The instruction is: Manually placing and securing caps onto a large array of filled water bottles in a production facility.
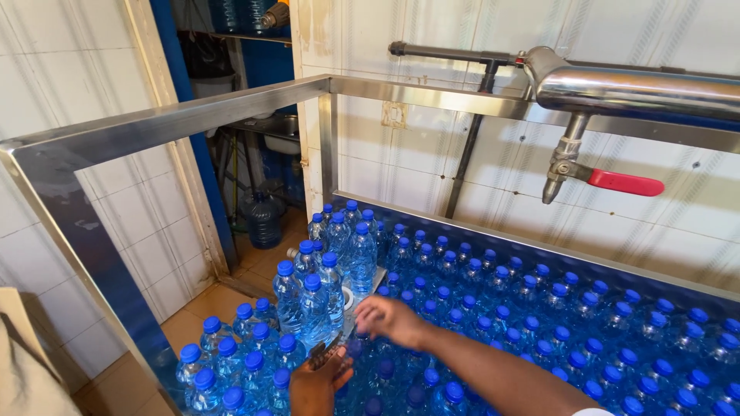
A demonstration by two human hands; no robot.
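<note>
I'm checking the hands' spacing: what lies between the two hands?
In the head view, blue-capped bottles fill the stretch between the left hand and the right hand; nothing else shows there.

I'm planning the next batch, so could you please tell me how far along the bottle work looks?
Done: nearly every water bottle in the steel-framed tank wears a blue cap. In hand: the right hand reaches among the bottles, and the left hand touches one below. Left: one bottle near the taller group looks uncapped. Neither hand's grip is clear.
</note>
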